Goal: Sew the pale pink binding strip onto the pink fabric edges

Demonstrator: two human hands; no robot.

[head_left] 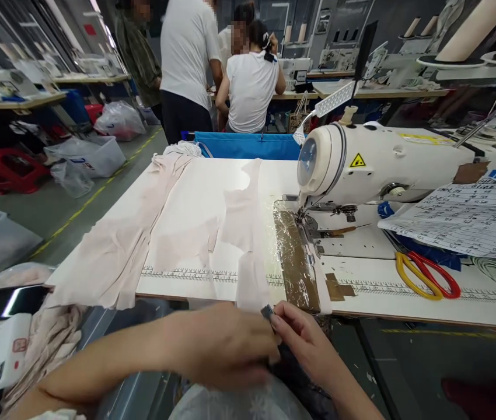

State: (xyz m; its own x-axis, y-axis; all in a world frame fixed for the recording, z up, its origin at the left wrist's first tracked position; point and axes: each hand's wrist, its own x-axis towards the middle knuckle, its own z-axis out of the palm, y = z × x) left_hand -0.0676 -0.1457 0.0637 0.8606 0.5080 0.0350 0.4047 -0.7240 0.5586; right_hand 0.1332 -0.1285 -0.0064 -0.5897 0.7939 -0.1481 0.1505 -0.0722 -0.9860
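Note:
My right hand is in front of the table's near edge, thumb and fingers pinched on a small dark grey piece whose kind I cannot make out. Close beside it on the left, my left hand is smeared by motion, and its fingers cannot be read. Just beyond the hands, a pale pink fabric strip lies across the table's front edge. More cut pink pieces are spread on the white tabletop, with a larger layered stack of pink fabric at the left.
A white sewing machine stands at the right, its needle area above a tape-covered plate. Scissors with red and yellow handles lie under handwritten paper. A phone rests at far left. Several people are beyond the blue cloth.

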